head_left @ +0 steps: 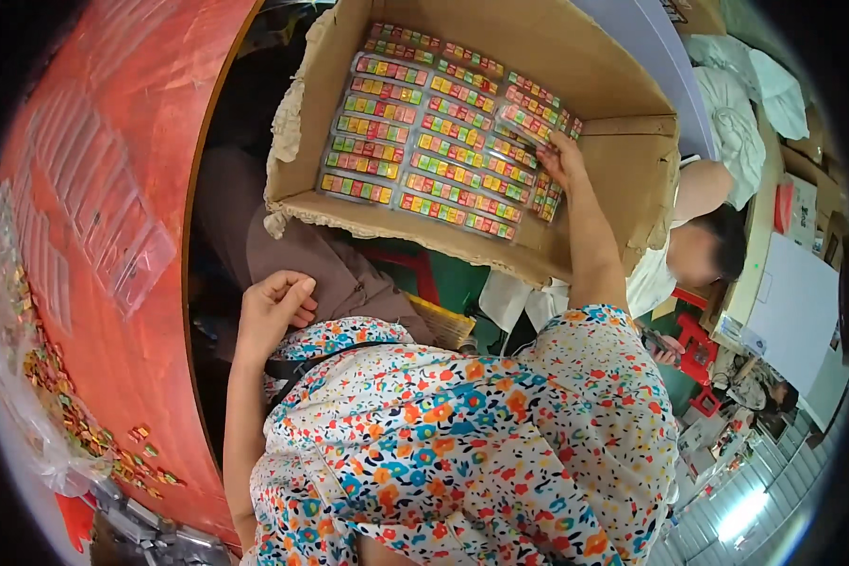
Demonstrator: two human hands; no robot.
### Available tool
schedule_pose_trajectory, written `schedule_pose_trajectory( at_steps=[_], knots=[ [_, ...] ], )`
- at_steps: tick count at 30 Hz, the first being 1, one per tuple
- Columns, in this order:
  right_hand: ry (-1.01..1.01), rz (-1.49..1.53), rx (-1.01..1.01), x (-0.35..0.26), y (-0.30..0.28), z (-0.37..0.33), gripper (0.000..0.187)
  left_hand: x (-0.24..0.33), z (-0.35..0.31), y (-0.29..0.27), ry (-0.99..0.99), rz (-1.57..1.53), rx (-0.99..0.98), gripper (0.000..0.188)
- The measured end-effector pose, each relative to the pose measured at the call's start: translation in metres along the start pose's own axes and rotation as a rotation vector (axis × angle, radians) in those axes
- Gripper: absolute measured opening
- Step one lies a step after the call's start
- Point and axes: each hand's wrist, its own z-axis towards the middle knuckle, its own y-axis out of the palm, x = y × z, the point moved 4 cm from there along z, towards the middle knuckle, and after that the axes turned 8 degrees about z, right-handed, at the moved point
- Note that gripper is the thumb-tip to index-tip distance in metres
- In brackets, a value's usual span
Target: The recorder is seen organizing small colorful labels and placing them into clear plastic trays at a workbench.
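My right hand (561, 160) reaches into an open cardboard box (623, 156) and grips the end of a clear plastic strip pack (526, 123) between thumb and fingers. The pack holds small square pieces in red, yellow, green and pink, perhaps wrapped candies. It is tilted a little above the others at the right side. Columns of similar packs (363, 158) lie in rows over the box bottom. Near my lap, my left hand (278, 307) hangs with loosely curled fingers and nothing visible in it, next to the brown trouser leg (297, 250).
At left, a red table (151, 349) carries clear empty plastic trays (99, 193) and a heap of loose coloured pieces (61, 396) beside plastic film. Another person (707, 241) is close to the box's right side. Red stools (696, 349) and a white-topped table (797, 302) stand farther right.
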Motion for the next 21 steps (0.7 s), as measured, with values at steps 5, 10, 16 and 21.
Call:
schedule_pose_trajectory(
  at_steps=[5, 10, 16, 21],
  knots=[
    [-0.017, 0.078, 0.021, -0.003, -0.012, -0.006, 0.038, -0.002, -0.002, -0.002, 0.001, 0.002, 0.017, 0.024],
    [-0.032, -0.042, 0.043, 0.0, -0.026, -0.006, 0.037, -0.002, 0.0, -0.001, 0.008, 0.01, 0.002, 0.025],
    [-0.058, 0.033, 0.051, 0.005, -0.002, 0.0, 0.023, -0.004, 0.001, 0.001, 0.007, -0.013, -0.001, 0.025],
    [-0.008, 0.044, 0.264, 0.007, -0.004, 0.017, 0.02, -0.004, 0.007, 0.002, 0.02, -0.017, -0.011, 0.026]
  ],
)
